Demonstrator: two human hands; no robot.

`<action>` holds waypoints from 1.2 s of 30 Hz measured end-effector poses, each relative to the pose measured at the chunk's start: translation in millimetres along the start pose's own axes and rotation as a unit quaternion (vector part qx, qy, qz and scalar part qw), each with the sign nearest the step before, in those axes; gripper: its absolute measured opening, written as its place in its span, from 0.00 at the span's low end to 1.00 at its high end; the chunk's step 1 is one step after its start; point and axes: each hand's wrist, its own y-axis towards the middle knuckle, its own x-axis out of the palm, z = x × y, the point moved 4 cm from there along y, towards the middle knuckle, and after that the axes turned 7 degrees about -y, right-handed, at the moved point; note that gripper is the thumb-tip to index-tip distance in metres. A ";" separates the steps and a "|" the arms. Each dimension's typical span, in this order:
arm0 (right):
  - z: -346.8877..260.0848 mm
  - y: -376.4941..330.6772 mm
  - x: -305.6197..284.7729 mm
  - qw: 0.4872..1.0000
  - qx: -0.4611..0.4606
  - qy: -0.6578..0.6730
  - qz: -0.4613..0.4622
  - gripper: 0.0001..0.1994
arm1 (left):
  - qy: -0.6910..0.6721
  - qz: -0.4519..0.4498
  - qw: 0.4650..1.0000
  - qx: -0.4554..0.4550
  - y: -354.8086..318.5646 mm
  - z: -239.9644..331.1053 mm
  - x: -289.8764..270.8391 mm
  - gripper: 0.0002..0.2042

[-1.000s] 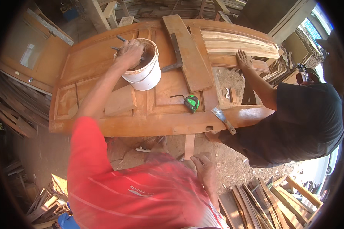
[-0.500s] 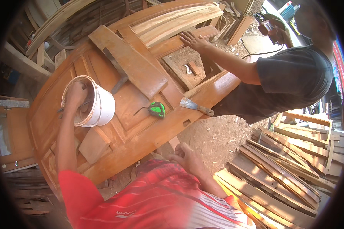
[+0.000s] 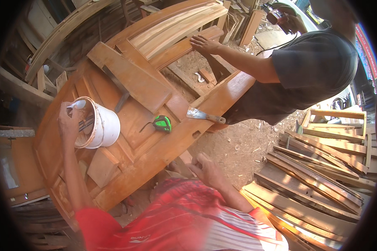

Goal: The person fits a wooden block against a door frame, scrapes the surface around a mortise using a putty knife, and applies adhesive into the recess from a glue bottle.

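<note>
Bucket [image 3: 107,126], left of frame: your left hand [image 3: 68,120] has risen from inside, now grasping a white piece [image 3: 79,104] at the rim; your right hand [image 3: 207,170], lower centre, curls, its hold unclear.

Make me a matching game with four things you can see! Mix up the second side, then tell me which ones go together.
Things:
1. bucket
2. tape measure
3. scraper
4. left hand

Clues:
A. green and black
B. at the bucket's rim
C. white
D. brown-handled

Right pairs: 1-C, 2-A, 3-D, 4-B
</note>
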 end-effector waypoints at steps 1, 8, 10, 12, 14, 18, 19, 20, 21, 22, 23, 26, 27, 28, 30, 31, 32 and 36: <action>-0.4 -0.9 -3.5 1.000 -0.021 0.007 0.015 0.13 | 0.002 0.001 1.000 0.003 -3.8 -2.0 -5.8 0.12; 18.1 -18.3 -19.9 0.995 0.036 0.087 -0.036 0.13 | -0.367 0.079 0.927 0.008 -83.6 68.7 -24.2 0.15; 27.1 -24.3 -24.3 0.986 0.060 0.149 -0.032 0.11 | -0.455 0.057 0.887 -0.047 -117.8 92.8 -14.8 0.15; 37.2 -28.2 -26.9 0.984 0.043 0.168 -0.029 0.10 | -0.480 0.017 0.874 -0.078 -158.2 125.0 9.9 0.16; 46.7 -34.6 -31.5 0.982 0.030 0.182 -0.033 0.09 | -0.507 -0.015 0.859 -0.073 -197.6 147.7 39.3 0.17; 50.9 -30.5 -55.7 0.968 -0.096 0.231 0.024 0.08 | -0.534 -0.113 0.829 -0.122 -267.1 185.2 102.9 0.15; 48.1 -27.1 -63.2 0.965 -0.121 0.231 0.035 0.08 | -0.538 -0.134 0.821 -0.137 -281.5 197.0 117.3 0.15; 50.0 -29.6 -73.6 0.966 -0.119 0.228 0.025 0.08 | -0.546 -0.159 0.808 -0.155 -299.4 212.0 132.3 0.15; 45.1 -23.3 -83.1 0.961 -0.136 0.238 0.028 0.08 | -0.547 -0.150 0.808 -0.160 -306.2 219.3 138.5 0.15; 39.5 -16.8 -91.8 0.956 -0.152 0.249 0.033 0.08 | -0.544 -0.159 0.808 -0.158 -310.8 226.6 144.7 0.16; 34.8 -11.4 -98.1 0.957 -0.150 0.248 0.024 0.08 | -0.541 -0.172 0.807 -0.159 -314.5 233.8 150.9 0.16; 28.3 -13.9 -104.2 0.930 -0.061 0.362 0.009 0.07 | -0.534 -0.194 0.807 -0.160 -317.1 253.7 155.9 0.17; 26.0 -13.8 -108.1 0.918 -0.063 0.390 0.019 0.08 | -0.536 -0.195 0.806 -0.162 -319.7 258.2 153.4 0.17; 24.4 -15.9 -110.3 0.906 -0.066 0.417 0.031 0.09 | -0.522 -0.214 0.808 -0.169 -322.1 262.7 151.3 0.17; 21.5 -17.1 -113.6 0.915 -0.068 0.397 0.031 0.09 | -0.517 -0.233 0.808 -0.162 -318.5 266.9 153.9 0.17; 20.0 -18.1 -113.3 0.922 -0.066 0.381 0.027 0.09 | -0.536 -0.233 0.795 -0.162 -322.4 263.0 153.6 0.16; 21.6 -21.0 -112.7 0.924 -0.068 0.374 0.033 0.09 | -0.557 -0.234 0.780 -0.164 -326.7 260.1 155.2 0.16; 29.7 -25.7 -103.6 0.922 -0.067 0.377 0.050 0.08 | -0.579 -0.230 0.766 -0.157 -328.8 250.7 155.5 0.14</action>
